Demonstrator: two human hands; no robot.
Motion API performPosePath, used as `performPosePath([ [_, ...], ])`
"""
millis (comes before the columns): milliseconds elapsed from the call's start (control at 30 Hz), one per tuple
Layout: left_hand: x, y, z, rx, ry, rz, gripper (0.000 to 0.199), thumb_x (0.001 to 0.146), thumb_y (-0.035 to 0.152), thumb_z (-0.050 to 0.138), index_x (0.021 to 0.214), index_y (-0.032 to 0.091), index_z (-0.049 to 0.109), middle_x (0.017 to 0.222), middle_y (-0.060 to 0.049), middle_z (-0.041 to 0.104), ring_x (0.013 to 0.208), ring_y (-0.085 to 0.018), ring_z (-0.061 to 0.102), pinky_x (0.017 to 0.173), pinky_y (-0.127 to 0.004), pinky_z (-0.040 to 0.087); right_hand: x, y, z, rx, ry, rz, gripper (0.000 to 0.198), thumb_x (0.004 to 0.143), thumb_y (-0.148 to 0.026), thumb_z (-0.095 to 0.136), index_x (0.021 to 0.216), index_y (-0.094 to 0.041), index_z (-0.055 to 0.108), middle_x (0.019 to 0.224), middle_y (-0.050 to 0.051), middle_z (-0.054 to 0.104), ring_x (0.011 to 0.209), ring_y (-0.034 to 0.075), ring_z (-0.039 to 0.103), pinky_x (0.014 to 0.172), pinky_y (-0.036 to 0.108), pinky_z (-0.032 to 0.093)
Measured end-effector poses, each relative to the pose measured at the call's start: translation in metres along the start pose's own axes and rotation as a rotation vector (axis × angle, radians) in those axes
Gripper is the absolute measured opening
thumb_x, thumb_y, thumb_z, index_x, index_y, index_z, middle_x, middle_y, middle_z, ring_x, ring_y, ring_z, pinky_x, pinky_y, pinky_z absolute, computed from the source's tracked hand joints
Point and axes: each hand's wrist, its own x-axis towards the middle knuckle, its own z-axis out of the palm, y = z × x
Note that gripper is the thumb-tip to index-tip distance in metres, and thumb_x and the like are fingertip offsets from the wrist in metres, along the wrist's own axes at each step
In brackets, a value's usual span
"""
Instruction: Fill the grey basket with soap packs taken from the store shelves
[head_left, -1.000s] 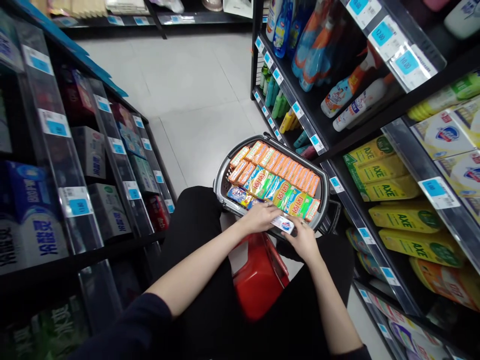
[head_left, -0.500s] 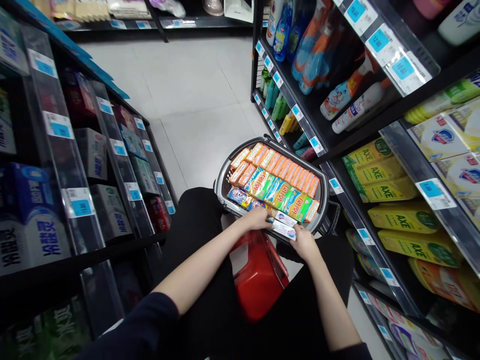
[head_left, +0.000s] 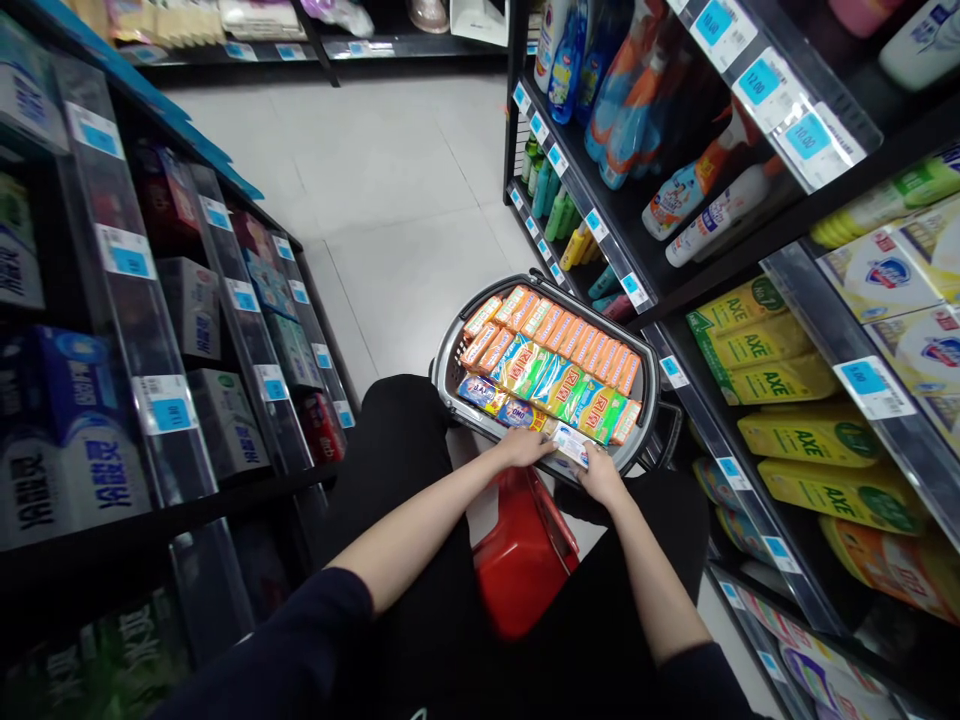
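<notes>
A grey shopping basket (head_left: pixel 651 385) sits between my knees, filled with rows of packets. Orange-wrapped bars (head_left: pixel 574 333) line its far side, with green and yellow bar packs (head_left: pixel 559 385) across the middle. Blue OMO packs (head_left: pixel 517 411) lie along the near left. Over the near rim, my left hand (head_left: pixel 525 447) grips the left end of a white soap box (head_left: pixel 571 442) with a blue logo. My right hand (head_left: pixel 602 476) has its fingers closed on the right end of that box. The box's underside is hidden.
A red plastic object (head_left: pixel 517 565) stands below the basket, between my legs. Shelves of toothpaste boxes (head_left: pixel 196 310) rise on the left. To the right, shelves hold yellow AXE bottles (head_left: pixel 799 435), soap boxes (head_left: pixel 889 272) and spray bottles (head_left: pixel 690 190). Tiled floor (head_left: pixel 405 240) lies ahead.
Two white faces showed between my hands before; now one shows, tilted differently. My left hand has shifted slightly down and right, uncovering more of the OMO packs. The basket stays nearly in place.
</notes>
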Motion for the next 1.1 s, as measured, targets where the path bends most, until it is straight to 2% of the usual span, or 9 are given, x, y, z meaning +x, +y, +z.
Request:
performPosePath([
  [167, 0.014, -0.005, 0.004, -0.061, -0.036, -0.046, 0.051, 0.099, 0.048, 0.025, 0.119, 0.019, 0.062, 0.123, -0.012, 0.062, 0.116, -0.032, 0.054, 0.104, -0.050, 0.034, 0.011, -0.002, -0.009, -0.019, -0.056, 0.008, 0.056, 0.074, -0.012, 0.069, 0.127, -0.015, 0.051, 0.123, 0.012, 0.062, 0.117, 0.022, 0.057, 0.097, 0.029, 0.043],
  [367, 0.018, -0.007, 0.008, -0.025, -0.030, 0.003, 0.048, 0.095, 0.047, 0.038, 0.131, 0.020, 0.053, 0.131, -0.012, 0.057, 0.120, -0.031, 0.052, 0.103, -0.044, 0.036, 0.001, -0.017, 0.006, -0.263, 0.029, 0.115, 0.042, 0.086, -0.012, 0.052, 0.127, -0.011, 0.047, 0.127, 0.021, 0.053, 0.100, 0.024, 0.064, 0.084, 0.031, 0.048],
  [467, 0.017, -0.007, 0.012, 0.037, -0.010, 0.021, 0.044, 0.093, 0.045, 0.045, 0.126, 0.018, 0.057, 0.124, -0.015, 0.061, 0.117, -0.033, 0.053, 0.100, -0.044, 0.039, -0.003, -0.018, 0.013, -0.337, 0.022, 0.094, 0.043, 0.086, -0.018, 0.055, 0.128, -0.012, 0.046, 0.130, 0.022, 0.050, 0.112, 0.028, 0.058, 0.088, 0.033, 0.046],
  [600, 0.015, -0.006, 0.016, 0.108, 0.033, 0.010, 0.038, 0.093, 0.038, 0.048, 0.116, 0.012, 0.062, 0.115, -0.020, 0.063, 0.112, -0.035, 0.056, 0.099, -0.045, 0.041, -0.004, -0.015, 0.014, -0.214, 0.034, 0.140, 0.049, 0.087, -0.031, 0.057, 0.129, -0.008, 0.044, 0.134, 0.024, 0.045, 0.113, 0.028, 0.057, 0.090, 0.032, 0.046],
  [700, 0.015, -0.005, 0.017, 0.125, 0.047, 0.003, 0.038, 0.094, 0.039, 0.047, 0.114, 0.010, 0.062, 0.113, -0.021, 0.064, 0.111, -0.035, 0.057, 0.097, -0.044, 0.042, -0.002, -0.012, 0.008, -0.072, -0.002, 0.234, 0.054, 0.084, -0.039, 0.062, 0.125, -0.006, 0.048, 0.125, 0.023, 0.055, 0.107, 0.026, 0.060, 0.088, 0.032, 0.046],
  [800, 0.015, -0.005, 0.017, 0.126, 0.045, -0.004, 0.039, 0.093, 0.040, 0.047, 0.115, 0.012, 0.062, 0.115, -0.019, 0.064, 0.110, -0.034, 0.058, 0.095, -0.043, 0.043, 0.000, -0.008, -0.002, -0.065, -0.007, 0.364, 0.046, 0.085, -0.051, 0.058, 0.112, -0.015, 0.062, 0.108, 0.016, 0.067, 0.110, 0.032, 0.058, 0.093, 0.044, 0.042],
  [867, 0.015, -0.004, 0.016, 0.127, 0.043, -0.007, 0.039, 0.093, 0.041, 0.047, 0.115, 0.013, 0.062, 0.115, -0.018, 0.064, 0.109, -0.033, 0.059, 0.096, -0.043, 0.043, 0.002, -0.005, -0.006, -0.056, -0.021, 0.452, 0.041, 0.083, -0.057, 0.057, 0.101, -0.022, 0.069, 0.106, 0.013, 0.069, 0.113, 0.035, 0.055, 0.093, 0.051, 0.039],
  [1000, 0.011, 0.000, 0.017, 0.132, 0.051, 0.015, 0.038, 0.093, 0.042, 0.046, 0.115, 0.014, 0.061, 0.114, -0.017, 0.064, 0.110, -0.033, 0.058, 0.098, -0.046, 0.040, 0.006, 0.002, -0.007, 0.017, -0.101, 0.524, 0.037, 0.078, -0.059, 0.062, 0.097, -0.030, 0.074, 0.108, 0.009, 0.069, 0.116, 0.038, 0.053, 0.089, 0.053, 0.039],
  [1100, 0.007, 0.004, 0.020, 0.147, 0.061, 0.052, 0.042, 0.094, 0.042, 0.046, 0.120, 0.011, 0.056, 0.114, -0.019, 0.064, 0.111, -0.035, 0.057, 0.099, -0.048, 0.038, 0.007, 0.005, -0.001, -0.002, -0.035, 0.538, 0.033, 0.081, -0.054, 0.061, 0.097, -0.029, 0.075, 0.114, 0.012, 0.066, 0.117, 0.038, 0.051, 0.087, 0.052, 0.040],
])
